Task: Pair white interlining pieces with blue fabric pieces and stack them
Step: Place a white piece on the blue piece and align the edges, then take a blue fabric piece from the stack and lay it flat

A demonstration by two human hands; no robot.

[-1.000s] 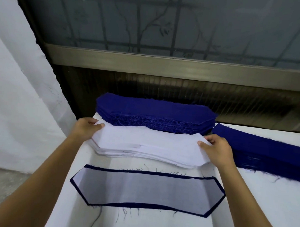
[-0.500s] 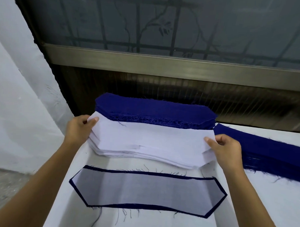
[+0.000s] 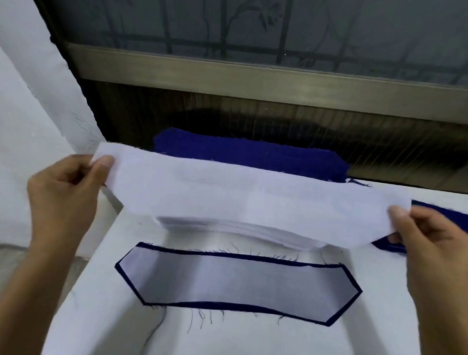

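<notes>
One interlining piece (image 3: 253, 199) has come up off the white stack (image 3: 239, 229) and hangs above it. The left hand (image 3: 65, 195) and right hand (image 3: 437, 243) each keep a pinch grip on one end. It seems singled out, ready for pairing.

Only hands and forearms show, all bare. The left hand (image 3: 62, 195) runs into the left forearm (image 3: 24, 289) at near left, the right hand (image 3: 435, 242) into the right forearm (image 3: 445, 330) at near right. Thumbnails (image 3: 106, 161) are cut short; the right side is slightly blurred.
</notes>
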